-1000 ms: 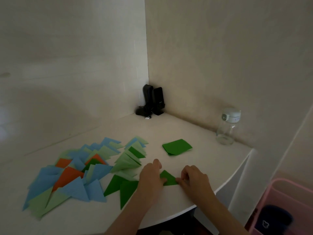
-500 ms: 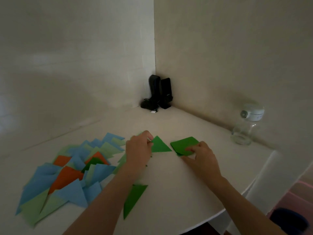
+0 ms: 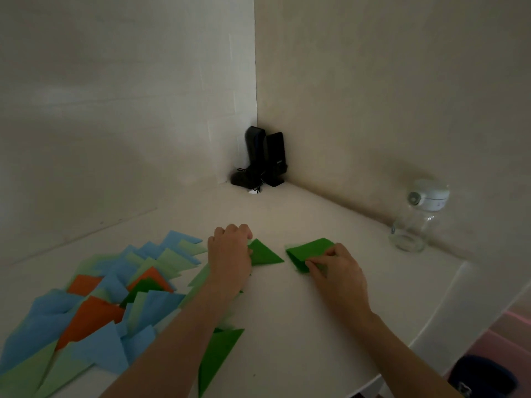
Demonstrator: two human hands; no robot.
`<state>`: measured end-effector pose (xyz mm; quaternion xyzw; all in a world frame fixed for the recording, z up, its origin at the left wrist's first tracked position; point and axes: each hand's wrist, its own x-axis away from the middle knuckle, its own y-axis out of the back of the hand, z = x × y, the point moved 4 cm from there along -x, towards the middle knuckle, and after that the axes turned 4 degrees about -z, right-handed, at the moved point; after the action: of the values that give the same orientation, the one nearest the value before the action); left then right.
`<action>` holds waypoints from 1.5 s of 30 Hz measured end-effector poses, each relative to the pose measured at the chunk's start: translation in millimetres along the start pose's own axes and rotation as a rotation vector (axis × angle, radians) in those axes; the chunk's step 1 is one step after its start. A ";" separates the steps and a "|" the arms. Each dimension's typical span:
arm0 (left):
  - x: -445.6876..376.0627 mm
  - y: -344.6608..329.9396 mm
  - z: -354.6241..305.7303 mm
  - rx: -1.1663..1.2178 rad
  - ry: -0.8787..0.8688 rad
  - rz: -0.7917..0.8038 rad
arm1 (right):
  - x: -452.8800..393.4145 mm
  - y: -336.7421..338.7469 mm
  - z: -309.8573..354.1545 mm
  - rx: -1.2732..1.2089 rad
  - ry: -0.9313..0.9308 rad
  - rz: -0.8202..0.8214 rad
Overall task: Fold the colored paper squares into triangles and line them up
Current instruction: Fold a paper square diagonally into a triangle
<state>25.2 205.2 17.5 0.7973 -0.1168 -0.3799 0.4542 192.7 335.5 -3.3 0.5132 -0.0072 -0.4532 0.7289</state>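
While both hands work near the middle of the table (image 3: 287, 326), the lines below give the moment
Step in hand: a finished dark green triangle (image 3: 265, 254) looks to be going down at the far end of the folded row, as the next sheet is taken from the green squares (image 3: 307, 251)
Left hand (image 3: 230, 257): fingers curled, gripping the near-left corner of the dark green triangle, which lies flat on the table
Right hand (image 3: 336, 268): fingertips drawn together on the near edge of the green squares, seemingly pinching up the top sheet; whether one sheet is already free I cannot tell
Folded triangles (image 3: 94, 305): blue, pale green and orange pieces overlap loosely toward the left edge, more a heap than a line; one green triangle (image 3: 218, 357) lies apart by the near edge
Next move: judged from this, release the triangle snug against its neighbours, then bring one single square toward the near edge for folding corner to corner
Risk: thin sheets may lift in pairs
Back corner: black speakers (image 3: 265, 156)
Right edge: glass bottle (image 3: 415, 222)
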 end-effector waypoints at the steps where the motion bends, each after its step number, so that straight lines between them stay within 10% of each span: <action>1: 2.9 6.5 -5.4 0.030 -0.036 -0.037 | 0.8 6.3 0.2 -0.012 0.014 -0.049; 10: 80.6 33.5 -64.4 0.433 -0.385 -0.024 | 49.9 39.2 17.0 -0.042 0.186 -0.206; 27: 124.1 7.7 -57.5 0.433 -0.198 0.088 | 72.2 14.8 2.4 -0.125 0.029 0.205; 45: 106.3 5.9 -52.4 0.558 0.037 0.207 | 68.3 17.3 1.1 -0.174 -0.141 0.235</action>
<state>136.1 178.8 -15.2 0.8821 -0.2889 -0.2701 0.2558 243.7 290.1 -20.8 0.4105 -0.0791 -0.3986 0.8163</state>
